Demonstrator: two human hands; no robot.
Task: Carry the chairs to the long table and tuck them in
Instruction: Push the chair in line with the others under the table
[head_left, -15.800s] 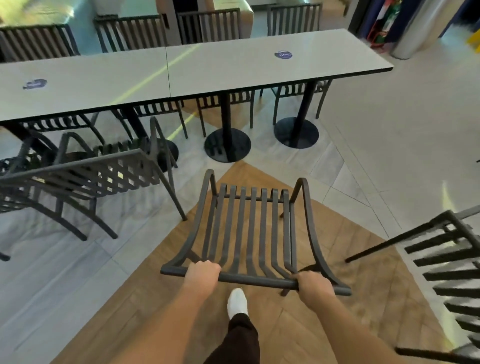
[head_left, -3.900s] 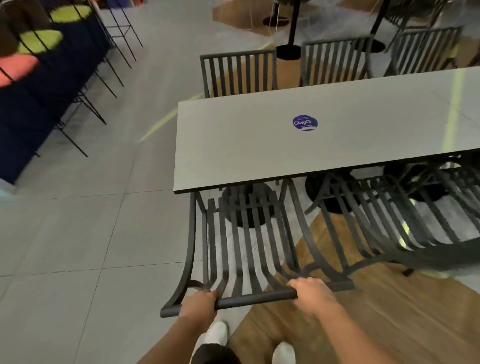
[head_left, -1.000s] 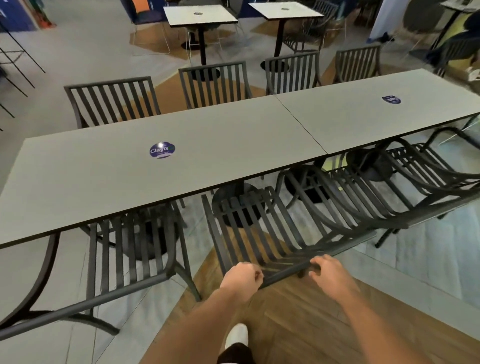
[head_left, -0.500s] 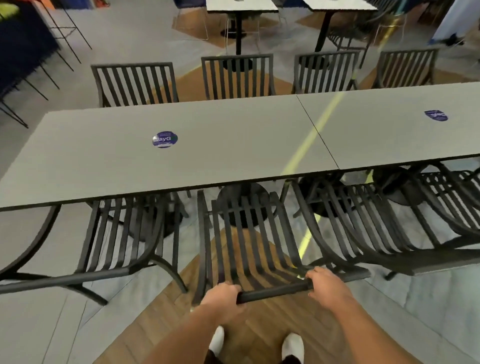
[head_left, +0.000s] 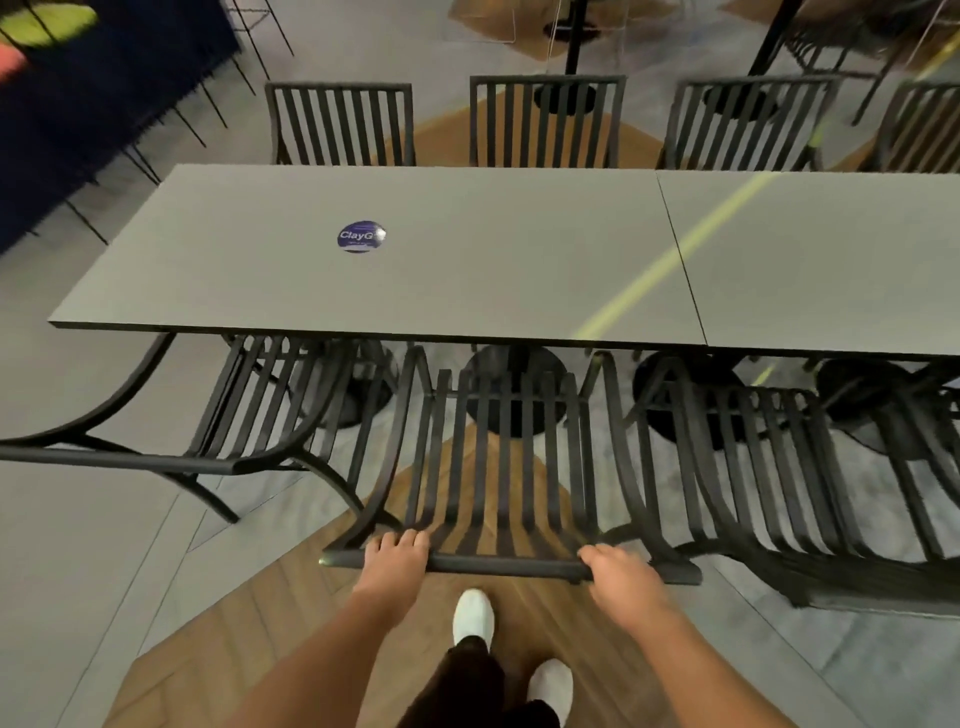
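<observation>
A dark slatted metal chair (head_left: 498, 467) stands square to the long grey table (head_left: 467, 270), its seat front just under the near edge. My left hand (head_left: 396, 558) and my right hand (head_left: 621, 574) both grip the top rail of its backrest. Another chair (head_left: 249, 415) sits to its left and another (head_left: 769, 467) to its right, both partly under the table. The table's second section (head_left: 831, 260) continues to the right.
Several matching chairs (head_left: 545, 122) line the far side of the table. Black round table bases (head_left: 514, 395) stand beneath the top. A blue round sticker (head_left: 361, 237) lies on the tabletop. Dark furniture with thin metal legs (head_left: 104, 104) is at the far left.
The chair I hold has straightened to face the table and slid forward between its neighbours. My view has moved closer and tilted down; both hands stay on the rail.
</observation>
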